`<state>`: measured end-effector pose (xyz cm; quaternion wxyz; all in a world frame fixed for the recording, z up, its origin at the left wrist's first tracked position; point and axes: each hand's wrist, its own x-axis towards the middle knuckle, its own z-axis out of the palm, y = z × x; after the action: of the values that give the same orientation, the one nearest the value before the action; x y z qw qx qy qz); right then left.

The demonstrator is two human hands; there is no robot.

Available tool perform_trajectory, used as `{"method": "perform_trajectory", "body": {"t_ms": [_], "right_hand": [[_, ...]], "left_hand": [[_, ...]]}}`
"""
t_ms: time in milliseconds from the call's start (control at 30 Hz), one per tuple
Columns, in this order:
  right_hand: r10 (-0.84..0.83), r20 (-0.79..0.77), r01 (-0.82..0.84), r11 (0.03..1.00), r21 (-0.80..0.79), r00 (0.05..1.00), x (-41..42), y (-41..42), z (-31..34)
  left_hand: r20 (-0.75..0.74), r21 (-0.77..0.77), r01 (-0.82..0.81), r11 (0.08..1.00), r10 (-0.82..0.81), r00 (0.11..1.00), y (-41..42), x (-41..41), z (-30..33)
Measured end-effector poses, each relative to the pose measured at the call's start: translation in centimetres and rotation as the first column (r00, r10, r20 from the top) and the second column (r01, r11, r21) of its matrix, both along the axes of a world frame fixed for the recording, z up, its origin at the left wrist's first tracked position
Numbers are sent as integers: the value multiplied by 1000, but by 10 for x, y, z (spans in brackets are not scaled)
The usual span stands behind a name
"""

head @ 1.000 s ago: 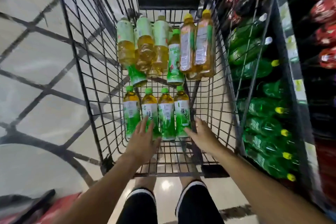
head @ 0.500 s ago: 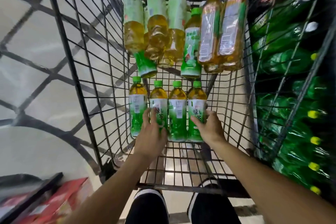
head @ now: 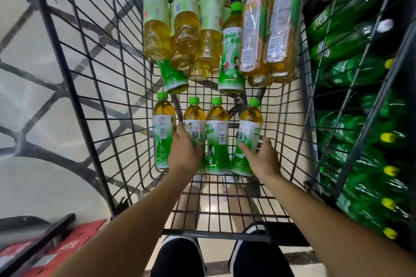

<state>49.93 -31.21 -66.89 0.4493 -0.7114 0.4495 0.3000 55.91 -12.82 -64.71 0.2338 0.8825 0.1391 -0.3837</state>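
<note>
Grasping step on the cart (head: 225, 203) floor: second bottle (head: 195, 122) wrapped by left hand (head: 185, 153) fingers, end bottle (head: 248, 130) (tilted aside) by right hand (head: 262, 156). Next, likely: lift both straight up, evenly.

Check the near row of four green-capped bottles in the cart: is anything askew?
Yes. The rightmost bottle, gripped by the right hand, tilts away from its neighbours, opening a gap at the top. The left hand grips the second bottle from the left, lying straight.

Left hand (head: 185, 153) now grips the second bottle (head: 194, 117), and right hand (head: 263, 159) has tilted the rightmost bottle (head: 249, 128) aside.
</note>
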Motion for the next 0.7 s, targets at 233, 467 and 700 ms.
{"method": "perform_trajectory", "body": {"t_ms": [233,467,700], "right_hand": [[-25,0,25,1000,2,1000,-4,5,-15],[-53,-24,54,997,51,998,1,7,7],[-60,144,38,988,151,988,12,6,137]], "left_hand": [[-171,-36,-97,995,89,981,1,-3,-8],[-236,-108,-435,894,402,885,4,-2,-2],[-243,-359,-622,696,573,783,-3,3,138]]}}
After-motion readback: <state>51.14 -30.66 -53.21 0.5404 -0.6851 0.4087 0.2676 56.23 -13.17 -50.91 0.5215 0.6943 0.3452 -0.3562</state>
